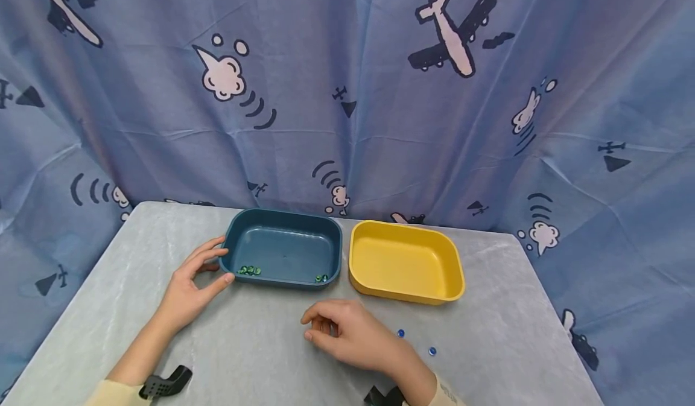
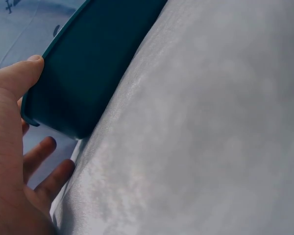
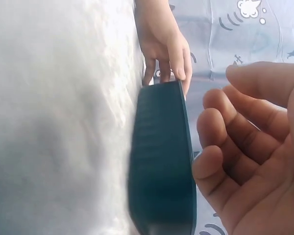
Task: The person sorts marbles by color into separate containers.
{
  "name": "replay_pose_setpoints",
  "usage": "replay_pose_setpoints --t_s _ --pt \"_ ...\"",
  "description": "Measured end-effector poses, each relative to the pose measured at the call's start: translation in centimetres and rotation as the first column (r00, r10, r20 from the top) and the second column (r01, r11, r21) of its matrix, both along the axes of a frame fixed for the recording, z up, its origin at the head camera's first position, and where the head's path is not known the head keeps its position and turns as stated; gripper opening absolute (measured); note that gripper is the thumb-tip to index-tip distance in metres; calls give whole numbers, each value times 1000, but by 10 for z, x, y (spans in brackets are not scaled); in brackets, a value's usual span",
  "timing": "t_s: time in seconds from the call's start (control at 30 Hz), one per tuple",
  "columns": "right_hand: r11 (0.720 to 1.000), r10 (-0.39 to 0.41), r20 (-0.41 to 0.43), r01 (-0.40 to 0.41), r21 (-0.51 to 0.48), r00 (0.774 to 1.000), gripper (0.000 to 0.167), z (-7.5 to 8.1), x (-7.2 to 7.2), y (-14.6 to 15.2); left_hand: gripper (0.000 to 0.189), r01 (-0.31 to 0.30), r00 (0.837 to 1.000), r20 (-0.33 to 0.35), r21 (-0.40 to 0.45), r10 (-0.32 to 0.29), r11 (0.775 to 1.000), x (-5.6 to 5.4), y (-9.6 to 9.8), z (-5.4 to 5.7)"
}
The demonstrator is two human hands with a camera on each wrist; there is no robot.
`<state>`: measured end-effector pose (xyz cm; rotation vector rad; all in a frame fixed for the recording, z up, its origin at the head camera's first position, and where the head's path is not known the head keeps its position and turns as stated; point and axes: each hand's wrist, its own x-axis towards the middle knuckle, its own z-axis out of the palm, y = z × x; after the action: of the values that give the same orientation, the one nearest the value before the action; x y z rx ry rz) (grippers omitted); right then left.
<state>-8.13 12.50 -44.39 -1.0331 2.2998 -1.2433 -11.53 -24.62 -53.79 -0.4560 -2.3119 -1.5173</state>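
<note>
A dark teal plastic tray [image 1: 285, 249] stands on the table, with several small green glassy beads [image 1: 250, 270] in its front left corner and a couple more [image 1: 321, 278] at its front right. At the tray's left end my left hand [image 1: 190, 285] holds the corner, thumb on the front rim and fingers on the side. My right hand [image 1: 353, 333] hovers in front of the trays, fingers loosely curled, with nothing visible in its grasp in the right wrist view. Two blue glassy beads [image 1: 400, 333] [image 1: 432, 351] lie on the table beyond the right wrist.
A yellow tray [image 1: 407, 261] stands just right of the teal one, with nothing visible inside. A pale grey cloth [image 1: 244, 345] covers the table. Behind it hangs a blue curtain [image 1: 304, 92] printed with aeroplanes. Both wrists wear black bands.
</note>
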Motion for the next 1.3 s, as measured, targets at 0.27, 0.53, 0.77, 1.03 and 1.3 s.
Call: replay_pose_setpoints --t_s 0.27,0.53,0.77,1.03,1.3 --pt "996 87 114 -87 -10 990 16 -10 16 0 53 4 1000 3 2 -4 1000 2 -1 2" --pt "990 134 108 -137 24 985 11 -24 25 1 54 1 1000 -6 -5 -1 1000 2 -1 4" --pt "988 132 368 -150 21 920 14 -34 35 4 54 4 1000 -3 1 -4 1000 3 0 5" --pt "974 153 384 -205 98 910 15 -39 41 3 54 5 1000 1 1 -5 1000 2 1 6" --pt "915 243 288 -317 250 926 16 -39 43 1 53 0 1000 -10 -11 0 1000 2 2 7"
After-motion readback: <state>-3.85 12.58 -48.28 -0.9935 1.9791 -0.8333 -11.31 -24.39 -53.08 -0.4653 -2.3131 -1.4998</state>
